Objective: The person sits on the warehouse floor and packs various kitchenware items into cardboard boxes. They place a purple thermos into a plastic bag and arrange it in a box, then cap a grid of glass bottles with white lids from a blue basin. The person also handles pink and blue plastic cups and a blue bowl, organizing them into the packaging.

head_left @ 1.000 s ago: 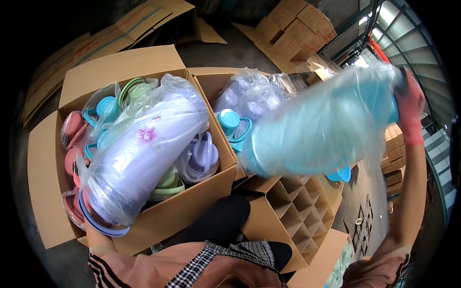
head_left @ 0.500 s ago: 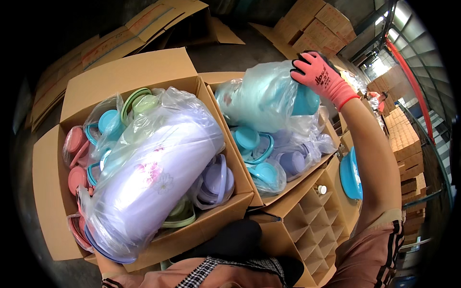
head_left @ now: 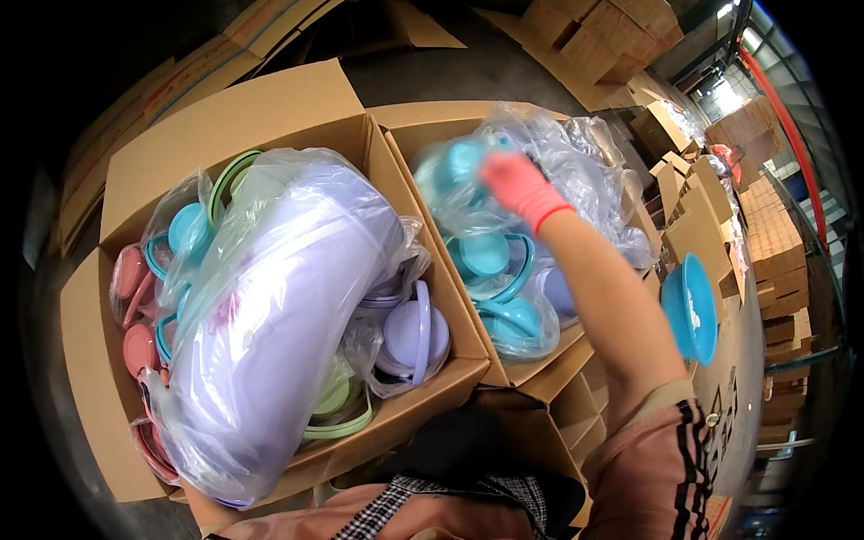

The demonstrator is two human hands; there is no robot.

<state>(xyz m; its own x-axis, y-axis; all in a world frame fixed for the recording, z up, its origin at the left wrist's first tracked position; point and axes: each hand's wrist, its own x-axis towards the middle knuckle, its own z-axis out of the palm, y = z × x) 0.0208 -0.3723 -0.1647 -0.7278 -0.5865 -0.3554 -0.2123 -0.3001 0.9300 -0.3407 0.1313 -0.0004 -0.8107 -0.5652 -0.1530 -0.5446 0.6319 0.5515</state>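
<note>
Change vs. 0.5 s ago: the turquoise bottle (head_left: 463, 166), in its clear bag, then lay at a slant over the top of the right box (head_left: 427, 114) with its side showing. Now its lid end faces the camera and its body sits lower, among the bagged contents at the back left of that box. 1.0 s ago it was held out sideways, with the right arm stretched well to the right. Right forearm now reaches across the right box, and it and the sleeve cover much of the divided box (head_left: 576, 409).

Unchanged: the lilac bottle (head_left: 279, 315), also bagged, lies at a slant across the left box (head_left: 403, 193), over pink lids (head_left: 139, 349) and beside a lilac lid (head_left: 416, 340).

Right hand (head_left: 522, 184): coral glove, at the lid end of the turquoise bottle, apparently touching it or its bag. Fingers blurred; cannot tell how far open or whether gripping.

Left hand: hidden behind the lower end of the lilac bottle; only a piece of the left forearm (head_left: 209, 515) shows there. Grip cannot be told.

Nearby: turquoise lid (head_left: 484, 254) in the right box, just in front of the turquoise bottle; blue basin (head_left: 691, 310) right of the right forearm.
</note>
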